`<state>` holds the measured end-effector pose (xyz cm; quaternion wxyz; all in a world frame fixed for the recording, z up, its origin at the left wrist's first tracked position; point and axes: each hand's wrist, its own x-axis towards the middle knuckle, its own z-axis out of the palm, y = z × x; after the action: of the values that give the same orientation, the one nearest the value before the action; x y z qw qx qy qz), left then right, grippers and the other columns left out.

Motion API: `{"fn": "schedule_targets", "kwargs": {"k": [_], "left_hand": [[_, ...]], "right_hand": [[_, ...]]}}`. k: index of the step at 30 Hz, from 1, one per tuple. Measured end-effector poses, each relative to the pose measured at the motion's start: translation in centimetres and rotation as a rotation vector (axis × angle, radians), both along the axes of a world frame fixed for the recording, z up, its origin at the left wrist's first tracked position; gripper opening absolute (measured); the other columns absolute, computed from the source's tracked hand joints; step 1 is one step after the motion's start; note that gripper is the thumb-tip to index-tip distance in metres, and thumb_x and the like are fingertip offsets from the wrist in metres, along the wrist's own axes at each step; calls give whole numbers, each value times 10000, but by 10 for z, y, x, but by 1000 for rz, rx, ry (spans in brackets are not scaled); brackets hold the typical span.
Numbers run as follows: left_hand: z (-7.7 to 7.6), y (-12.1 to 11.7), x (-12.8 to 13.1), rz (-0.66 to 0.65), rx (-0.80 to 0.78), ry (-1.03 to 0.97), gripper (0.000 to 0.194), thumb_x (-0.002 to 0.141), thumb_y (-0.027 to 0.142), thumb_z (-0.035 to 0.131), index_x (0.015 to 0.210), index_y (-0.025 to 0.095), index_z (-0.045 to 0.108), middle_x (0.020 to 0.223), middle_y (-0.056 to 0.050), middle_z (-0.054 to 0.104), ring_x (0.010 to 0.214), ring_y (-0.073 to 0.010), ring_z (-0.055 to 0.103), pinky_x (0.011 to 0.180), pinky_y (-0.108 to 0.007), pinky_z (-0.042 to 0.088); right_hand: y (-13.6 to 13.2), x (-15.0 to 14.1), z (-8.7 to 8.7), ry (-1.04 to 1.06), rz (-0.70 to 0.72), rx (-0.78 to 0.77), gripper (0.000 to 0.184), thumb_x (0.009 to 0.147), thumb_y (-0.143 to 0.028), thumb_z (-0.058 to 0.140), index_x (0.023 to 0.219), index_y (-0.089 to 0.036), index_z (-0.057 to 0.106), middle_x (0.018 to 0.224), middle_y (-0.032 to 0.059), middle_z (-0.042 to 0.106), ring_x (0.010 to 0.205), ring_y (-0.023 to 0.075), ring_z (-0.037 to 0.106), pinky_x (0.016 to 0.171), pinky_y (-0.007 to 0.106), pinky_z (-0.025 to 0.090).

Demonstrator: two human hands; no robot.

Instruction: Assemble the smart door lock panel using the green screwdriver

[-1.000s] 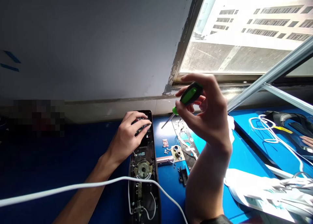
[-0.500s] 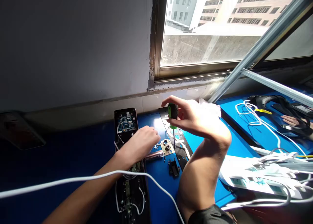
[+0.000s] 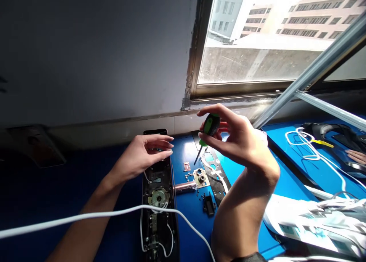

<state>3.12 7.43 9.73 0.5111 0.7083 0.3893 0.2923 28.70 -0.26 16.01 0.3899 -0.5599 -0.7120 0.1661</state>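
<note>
My right hand [image 3: 234, 138] grips a green and black screwdriver [image 3: 211, 125]; its shaft slants down and left above the table. My left hand [image 3: 143, 153] is open over the upper part of a long black housing [image 3: 160, 227], thumb and fingers apart with nothing between them. The hand hides some of the housing's upper end. Inside the housing are a round metal part [image 3: 159, 198] and white wires. Right of it lie a small red circuit board [image 3: 187, 166], several small screws [image 3: 188, 176], a metal plate with a square hub [image 3: 201, 178] and a shiny cylinder [image 3: 185, 187].
A black bracket [image 3: 209, 204] and a black panel with white wires [image 3: 219, 174] lie on the blue table. A white cable [image 3: 85, 216] crosses in front. Power strips with tangled cords [image 3: 309, 220] are at right, near a metal frame [image 3: 309, 69]. Another person's hand [image 3: 357, 155] shows far right.
My left hand has moved left off the loose parts and opened, uncovering the red circuit board. The screwdriver in my right hand has tilted, its tip swinging left. The view has shifted slightly.
</note>
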Motion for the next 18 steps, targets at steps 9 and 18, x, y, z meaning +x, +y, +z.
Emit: {"fn": "schedule_targets", "kwargs": {"k": [9, 18], "left_hand": [[2, 15, -42, 92, -240, -280, 560, 740, 281, 934, 1263, 194, 753, 1233, -118, 789, 1199, -290, 735, 776, -247, 655], [-4, 27, -61, 122, -78, -223, 501, 796, 341, 887, 1257, 196, 752, 1181, -102, 803, 1151, -287, 748, 827, -315, 662]], "right_hand": [[31, -51, -7, 266, 14, 327, 431, 896, -247, 710, 1293, -327, 564, 1059, 43, 722, 934, 246, 718, 733, 388, 632], [47, -86, -8, 283, 2, 527, 437, 958, -204, 628, 1333, -302, 426, 1036, 40, 684, 1058, 243, 722, 828, 417, 642]]}}
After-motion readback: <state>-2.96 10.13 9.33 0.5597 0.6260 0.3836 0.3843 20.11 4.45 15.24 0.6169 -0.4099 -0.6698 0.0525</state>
